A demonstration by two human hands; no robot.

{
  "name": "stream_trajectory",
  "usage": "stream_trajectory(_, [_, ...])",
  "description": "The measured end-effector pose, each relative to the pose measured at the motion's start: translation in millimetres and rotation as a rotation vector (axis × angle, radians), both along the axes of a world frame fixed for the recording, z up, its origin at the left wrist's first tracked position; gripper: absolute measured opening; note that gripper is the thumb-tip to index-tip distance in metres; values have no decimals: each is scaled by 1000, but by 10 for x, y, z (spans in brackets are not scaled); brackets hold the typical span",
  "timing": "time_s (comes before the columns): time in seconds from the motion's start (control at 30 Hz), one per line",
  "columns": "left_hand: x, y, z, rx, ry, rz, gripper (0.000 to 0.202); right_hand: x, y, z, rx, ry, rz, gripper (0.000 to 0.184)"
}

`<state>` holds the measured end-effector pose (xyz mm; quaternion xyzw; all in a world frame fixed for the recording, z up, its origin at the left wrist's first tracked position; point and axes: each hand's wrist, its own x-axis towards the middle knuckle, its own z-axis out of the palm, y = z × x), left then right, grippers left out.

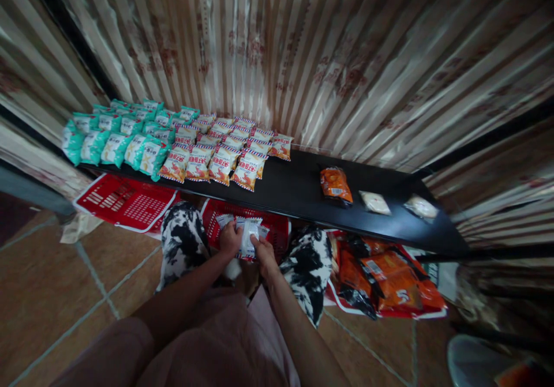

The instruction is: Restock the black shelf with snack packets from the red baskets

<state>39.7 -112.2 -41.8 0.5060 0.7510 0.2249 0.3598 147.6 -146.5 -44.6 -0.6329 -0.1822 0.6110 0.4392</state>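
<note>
Small glossy white packets (250,238), pillow-shaped with striped, crimped ends, are gathered low between the knees, just above and partly inside the mouth of a red plastic basket (283,224) with perforated walls. The left hand (231,238) has its fingers curled on the packets' left edge and the right hand (263,253) pinches from the right, thumb flat on the film, so the grip is grasping on both sides. Around them are black-and-white blotched fabric trousers (308,266). Beyond runs a long, smooth black shelf (289,194) bearing rows of puffy teal bags (116,147), red-and-white bags (223,164), one crinkled orange bag (335,185) and two flat pale packets (374,202). Shiny orange packages (392,277) slump at right; behind, a pleated, striped curtain (259,47) hangs above square brown floor tiles (134,283).
</note>
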Motion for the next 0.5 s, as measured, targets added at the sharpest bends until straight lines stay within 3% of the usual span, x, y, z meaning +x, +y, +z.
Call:
stream_trajectory(0.23, [46, -64, 201, 266, 156, -180, 29, -8, -5, 16, 50, -36, 1, 39])
stream_trajectory(0.5, [85, -95, 190, 283, 185, -302, 36, 52, 7, -28, 94, -215, 58, 41])
